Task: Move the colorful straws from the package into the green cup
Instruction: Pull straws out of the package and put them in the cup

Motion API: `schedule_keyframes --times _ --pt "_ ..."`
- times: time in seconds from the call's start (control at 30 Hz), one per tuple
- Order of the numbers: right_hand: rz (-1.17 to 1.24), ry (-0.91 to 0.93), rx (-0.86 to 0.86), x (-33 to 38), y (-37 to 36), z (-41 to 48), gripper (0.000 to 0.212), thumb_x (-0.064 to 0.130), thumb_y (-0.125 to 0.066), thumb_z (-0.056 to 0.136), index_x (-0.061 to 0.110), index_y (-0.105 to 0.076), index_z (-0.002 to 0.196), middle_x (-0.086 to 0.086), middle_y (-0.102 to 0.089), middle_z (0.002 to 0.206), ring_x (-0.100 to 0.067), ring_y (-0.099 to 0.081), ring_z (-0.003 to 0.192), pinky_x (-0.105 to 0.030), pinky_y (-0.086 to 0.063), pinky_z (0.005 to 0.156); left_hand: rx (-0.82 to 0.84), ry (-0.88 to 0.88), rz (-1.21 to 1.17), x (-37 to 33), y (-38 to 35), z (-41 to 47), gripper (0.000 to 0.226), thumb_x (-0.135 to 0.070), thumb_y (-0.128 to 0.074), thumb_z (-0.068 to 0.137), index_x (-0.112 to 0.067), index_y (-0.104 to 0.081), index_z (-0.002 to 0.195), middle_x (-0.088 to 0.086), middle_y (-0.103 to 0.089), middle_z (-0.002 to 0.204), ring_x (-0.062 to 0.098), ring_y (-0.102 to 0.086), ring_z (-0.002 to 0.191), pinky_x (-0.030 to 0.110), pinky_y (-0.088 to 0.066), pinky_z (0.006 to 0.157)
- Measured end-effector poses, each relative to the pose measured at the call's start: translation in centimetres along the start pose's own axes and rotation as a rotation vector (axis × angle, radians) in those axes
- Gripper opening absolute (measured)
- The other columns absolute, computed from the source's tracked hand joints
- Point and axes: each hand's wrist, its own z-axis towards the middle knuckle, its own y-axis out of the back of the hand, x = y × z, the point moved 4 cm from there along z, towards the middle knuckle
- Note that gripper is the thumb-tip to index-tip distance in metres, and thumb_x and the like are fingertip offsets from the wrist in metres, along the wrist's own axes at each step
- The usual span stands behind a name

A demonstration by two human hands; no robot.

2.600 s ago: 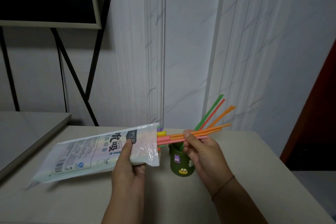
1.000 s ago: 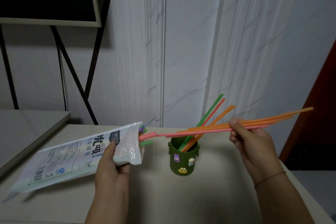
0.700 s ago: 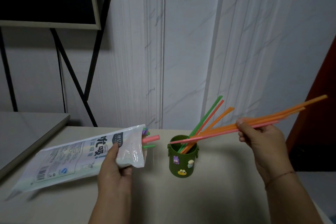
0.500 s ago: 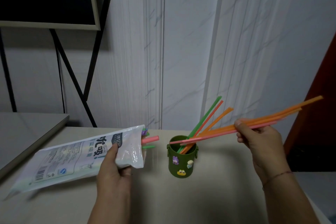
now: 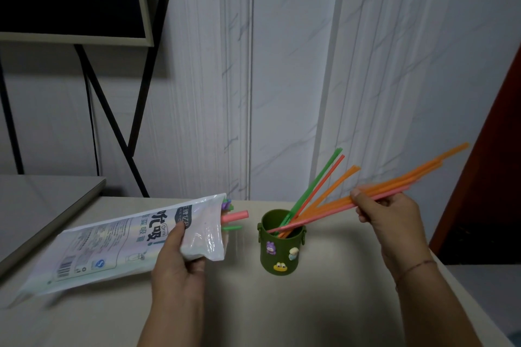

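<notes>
A green cup (image 5: 279,251) with small stickers stands on the beige table (image 5: 310,304), with a green, a red and an orange straw (image 5: 318,182) leaning in it. My right hand (image 5: 386,217) pinches a bunch of orange and pink straws (image 5: 403,187) to the right of the cup; their lower ends dip into the cup's mouth. My left hand (image 5: 177,259) grips the white straw package (image 5: 121,242) near its open end, left of the cup. Pink, green and purple straw ends (image 5: 232,215) stick out of the package.
A white panelled wall rises just behind the table. A dark screen on a black stand (image 5: 112,121) sits at the back left above a grey side surface (image 5: 42,205). A dark red panel (image 5: 490,177) borders the right side.
My right hand pulled the orange and pink straws out of the package, carried them right, then tipped their lower ends down into the cup. The package stayed in my left hand.
</notes>
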Motion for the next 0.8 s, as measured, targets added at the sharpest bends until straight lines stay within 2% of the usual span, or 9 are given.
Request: schedule_keyframes --times 0.13,0.27,0.37,0.47,0.53,0.63,0.7,0.73,0.8 --pt "-0.015 -0.019 0.087 -0.7 -2.3 -0.3 0.009 0.004 -0.066 0.081 0.011 -0.066 0.075 -0.002 -0.059 0.059 -0.008 -0.049 0.047 -0.014 -0.044 0.045 -0.001 0.027 0.010 0.3 -0.2 -0.3 0.046 -0.008 -0.064 0.088 -0.015 -0.057 0.132 0.002 -0.066 0.125 0.014 -0.067 0.101 0.037 -0.059 0.063" --pt "-0.033 -0.066 0.145 -1.7 -3.9 -0.5 0.006 0.004 -0.065 0.083 0.008 -0.065 0.079 -0.006 -0.061 0.065 -0.014 -0.050 0.054 -0.024 -0.044 0.052 -0.001 0.036 0.024 0.7 -0.4 -0.6 0.047 -0.008 -0.065 0.087 -0.015 -0.057 0.133 0.001 -0.067 0.124 0.013 -0.067 0.096 0.037 -0.060 0.060" --pt "-0.033 -0.113 0.177 -2.7 -4.7 -0.8 0.006 0.004 -0.065 0.083 0.004 -0.065 0.089 -0.005 -0.062 0.069 -0.014 -0.053 0.059 -0.024 -0.045 0.056 0.001 0.040 0.031 0.9 -0.5 -0.8 0.046 -0.007 -0.066 0.086 -0.014 -0.058 0.131 0.002 -0.068 0.122 0.012 -0.068 0.094 0.033 -0.060 0.061" --pt "0.012 -0.149 0.163 -3.5 -4.8 -0.9 0.013 0.007 -0.066 0.083 0.006 -0.063 0.095 -0.003 -0.064 0.075 -0.010 -0.057 0.063 -0.020 -0.046 0.056 0.004 0.040 0.035 1.1 -0.5 -0.8 0.047 -0.006 -0.067 0.086 -0.014 -0.058 0.131 0.003 -0.068 0.121 0.014 -0.068 0.097 0.037 -0.059 0.066" --pt "0.045 -0.153 0.118 -3.7 -4.5 -0.9 0.012 0.010 -0.066 0.083 0.008 -0.063 0.095 0.000 -0.064 0.072 -0.008 -0.058 0.061 -0.016 -0.048 0.052 -0.001 0.034 0.041 1.2 -0.5 -0.8 0.047 -0.007 -0.067 0.085 -0.014 -0.058 0.130 0.005 -0.069 0.118 0.014 -0.068 0.096 0.039 -0.058 0.067" --pt "0.077 -0.134 0.046 -3.9 -4.4 -0.7 0.008 0.012 -0.063 0.086 0.005 -0.065 0.090 -0.004 -0.060 0.064 -0.011 -0.055 0.057 -0.014 -0.049 0.050 0.004 0.023 0.052 1.3 -0.7 -0.8 0.042 -0.006 -0.068 0.085 -0.014 -0.059 0.126 0.003 -0.070 0.113 0.012 -0.068 0.089 0.037 -0.060 0.061" --pt "0.051 -0.124 0.043 -4.0 -4.8 -0.8 0.010 0.012 -0.059 0.089 0.004 -0.065 0.086 -0.006 -0.059 0.063 -0.012 -0.054 0.056 -0.014 -0.049 0.050 0.027 0.022 0.062 1.5 -0.7 -0.9 0.038 -0.006 -0.068 0.085 -0.015 -0.061 0.121 0.002 -0.071 0.110 0.013 -0.069 0.090 0.033 -0.061 0.058" --pt "0.035 -0.125 0.052 -4.0 -5.0 -0.8 0.011 0.011 -0.058 0.090 0.003 -0.065 0.085 -0.006 -0.059 0.063 -0.013 -0.053 0.056 -0.014 -0.050 0.050 0.041 0.019 0.070 1.6 -0.7 -1.0 0.038 -0.007 -0.068 0.084 -0.015 -0.062 0.120 0.002 -0.071 0.111 0.014 -0.069 0.093 0.032 -0.061 0.062" --pt "0.015 -0.147 0.078 -4.2 -5.4 -1.0 0.013 0.009 -0.057 0.090 -0.001 -0.065 0.086 -0.007 -0.058 0.062 -0.013 -0.053 0.055 -0.015 -0.050 0.052 0.060 0.007 0.096 1.8 -0.8 -1.2 0.043 -0.007 -0.069 0.083 -0.014 -0.061 0.125 0.003 -0.071 0.115 0.016 -0.068 0.101 0.038 -0.060 0.080"
